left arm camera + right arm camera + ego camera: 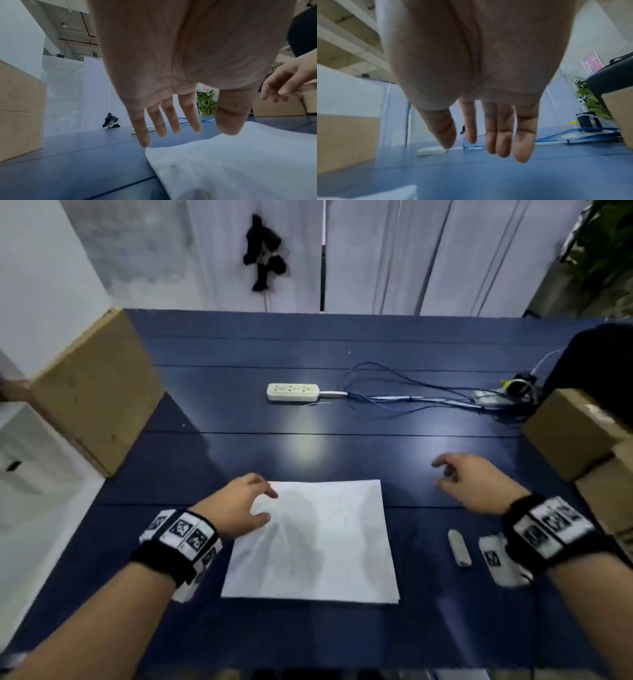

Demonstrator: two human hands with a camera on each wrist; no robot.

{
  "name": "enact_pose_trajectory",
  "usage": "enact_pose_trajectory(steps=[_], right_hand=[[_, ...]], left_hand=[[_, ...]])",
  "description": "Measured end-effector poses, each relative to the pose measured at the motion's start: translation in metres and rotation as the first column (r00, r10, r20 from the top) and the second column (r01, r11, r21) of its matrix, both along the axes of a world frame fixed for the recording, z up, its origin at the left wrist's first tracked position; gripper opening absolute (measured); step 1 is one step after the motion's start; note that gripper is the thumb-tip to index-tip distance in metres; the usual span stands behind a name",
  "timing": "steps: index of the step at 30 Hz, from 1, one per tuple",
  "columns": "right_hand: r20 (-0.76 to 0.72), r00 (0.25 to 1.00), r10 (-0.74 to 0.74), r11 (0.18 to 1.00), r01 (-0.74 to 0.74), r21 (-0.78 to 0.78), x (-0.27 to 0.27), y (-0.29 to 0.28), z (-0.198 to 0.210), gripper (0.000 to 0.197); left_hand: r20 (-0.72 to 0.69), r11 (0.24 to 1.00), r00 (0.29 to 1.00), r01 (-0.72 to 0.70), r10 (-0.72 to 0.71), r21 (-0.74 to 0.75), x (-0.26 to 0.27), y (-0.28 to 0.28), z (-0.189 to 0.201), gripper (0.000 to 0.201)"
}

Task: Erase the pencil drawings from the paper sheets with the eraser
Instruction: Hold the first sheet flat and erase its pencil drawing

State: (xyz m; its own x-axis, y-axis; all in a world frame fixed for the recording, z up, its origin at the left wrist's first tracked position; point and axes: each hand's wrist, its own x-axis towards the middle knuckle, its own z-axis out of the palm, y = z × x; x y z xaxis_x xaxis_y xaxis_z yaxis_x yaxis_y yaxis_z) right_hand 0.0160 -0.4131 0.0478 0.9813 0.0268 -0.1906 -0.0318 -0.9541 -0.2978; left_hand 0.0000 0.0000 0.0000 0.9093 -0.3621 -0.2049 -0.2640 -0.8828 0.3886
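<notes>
A white paper sheet (318,542) with faint pencil marks lies on the dark blue table (239,412), near its front edge. My left hand (253,505) hovers over the sheet's far left corner, fingers spread and holding nothing; in the left wrist view the left hand (171,121) hangs just above the paper sheet (231,162). A grey-white eraser (459,547) lies on the table right of the sheet. My right hand (459,477) floats above bare table beyond the eraser, fingers loose and empty; the right wrist view shows the right hand (488,135) with relaxed fingers.
A white power strip (292,391) and blue cables (411,392) lie at mid-table. A cardboard box (92,395) stands on the left, more cardboard boxes (582,436) on the right. A dark object (596,361) sits far right. White curtains hang behind.
</notes>
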Motion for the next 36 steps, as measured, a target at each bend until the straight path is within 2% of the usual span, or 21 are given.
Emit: enact_pose_trajectory(steps=[3, 6, 10, 13, 15, 19, 22, 24, 27, 30, 33, 36], right_hand=[[-0.111, 0.994, 0.015, 0.989, -0.031, -0.147, 0.011, 0.001, -0.024, 0.048], [-0.210, 0.978, 0.015, 0.952, -0.078, -0.296, 0.002, 0.008, -0.035, 0.043], [-0.345, 0.936, -0.070, 0.920, -0.074, -0.386, -0.022, 0.012, -0.038, 0.047], [-0.357, 0.929, -0.093, 0.883, -0.089, -0.461, -0.033, 0.015, -0.042, 0.029], [-0.354, 0.932, -0.077, 0.871, -0.110, -0.479, -0.037, 0.013, -0.048, 0.025], [-0.312, 0.946, -0.091, 0.879, -0.071, -0.471, -0.037, 0.011, -0.057, 0.016], [-0.178, 0.979, -0.096, 0.915, 0.017, -0.403, -0.031, 0.014, -0.055, 0.037], [-0.067, 0.997, -0.037, 0.950, 0.015, -0.311, -0.021, 0.029, -0.045, 0.034], [0.096, 0.988, 0.120, 0.977, -0.101, -0.187, -0.010, 0.072, -0.030, 0.022], [0.170, 0.946, 0.278, 0.960, -0.282, 0.000, -0.011, 0.126, -0.024, 0.011], [0.109, 0.908, 0.404, 0.908, -0.413, 0.074, -0.012, 0.178, -0.027, 0.014], [0.052, 0.883, 0.466, 0.883, -0.468, 0.029, 0.000, 0.212, -0.042, 0.028]], left_hand=[[-0.015, 0.998, 1.000, -0.002, 0.003, 0.061, 0.001, 0.002, -0.018, 0.047], [-0.036, 0.989, 0.999, -0.011, 0.017, 0.146, -0.002, 0.006, -0.026, 0.054], [-0.048, 0.978, 0.999, -0.014, 0.025, 0.206, 0.000, 0.011, -0.028, 0.060], [-0.043, 0.979, 0.999, 0.017, -0.008, 0.203, -0.001, 0.016, -0.025, 0.062], [-0.038, 0.980, 0.999, 0.021, -0.013, 0.199, 0.000, 0.018, -0.026, 0.064], [-0.019, 0.974, 1.000, 0.011, -0.007, 0.226, 0.005, 0.026, -0.032, 0.082], [-0.020, 0.972, 1.000, 0.026, -0.022, 0.234, 0.010, 0.028, -0.035, 0.088], [-0.023, 0.972, 0.999, 0.039, -0.035, 0.232, 0.014, 0.029, -0.035, 0.089], [-0.052, 0.965, 0.997, 0.064, -0.053, 0.252, 0.019, 0.030, -0.034, 0.089], [-0.072, 0.955, 0.993, 0.109, -0.092, 0.275, 0.023, 0.034, -0.032, 0.088], [-0.061, 0.953, 0.988, 0.150, -0.138, 0.262, 0.028, 0.042, -0.033, 0.088], [-0.098, 0.965, 0.979, 0.194, -0.179, 0.176, 0.031, 0.049, -0.039, 0.094]])
